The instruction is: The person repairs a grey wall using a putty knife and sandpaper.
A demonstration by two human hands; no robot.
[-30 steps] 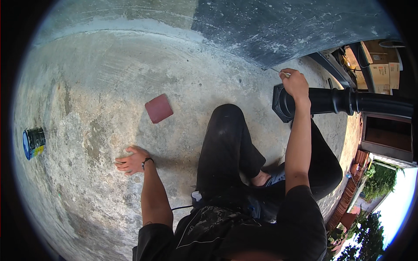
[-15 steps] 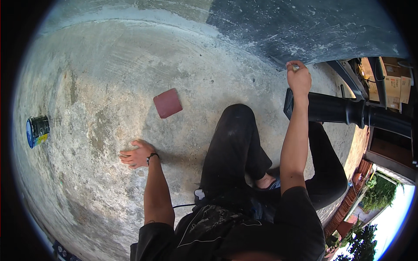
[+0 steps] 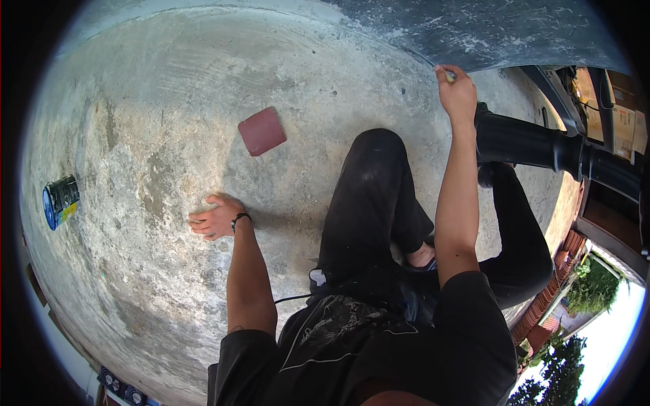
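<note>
My left hand (image 3: 218, 217) is planted on the rough concrete floor (image 3: 169, 284) with its fingers spread, holding nothing. My right hand (image 3: 456, 91) reaches up to the lower edge of a dark grey, scuffed wall surface (image 3: 514, 30). Its fingers are pinched round a small thin tool with a bit of pale yellow showing; most of it is covered by the fingers, so its kind does not show. Between the hands, farther from me than the left one, a reddish-brown square sheet that looks like sandpaper (image 3: 263, 132) lies on the floor.
A can with a blue lid (image 3: 59, 202) stands at the far left. Close by my right forearm is a thick black post (image 3: 525, 142). My bent knee (image 3: 379, 152) rises between my arms. Cardboard boxes (image 3: 626, 122) sit at the right, beyond dark metal bars.
The whole view has tilted, so the floor, sheet and post sit higher. My right hand remains at the wall's lower edge, a little shifted; my left hand stays on the floor.
</note>
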